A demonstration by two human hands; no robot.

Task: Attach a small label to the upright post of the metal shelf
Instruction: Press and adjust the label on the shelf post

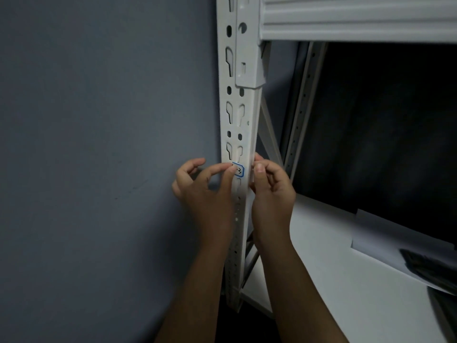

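Observation:
The white metal upright post [244,115] with keyhole slots runs down the middle of the view. A small white label [239,171] with a blue border and dark writing lies on the post's front face. My left hand [206,191] pinches the label's left end between thumb and forefinger, covering part of it; its other fingers are curled. My right hand [270,191] grips the post's right edge at the same height, with the thumb in front and the forefinger behind. The thumb sits just right of the label without touching it.
A grey wall [99,144] fills the left side. A white shelf beam [358,18] crosses the top right, with a dark opening below it. A white shelf board [333,280] with a paper sheet [385,233] and a dark object [430,266] lies at the lower right.

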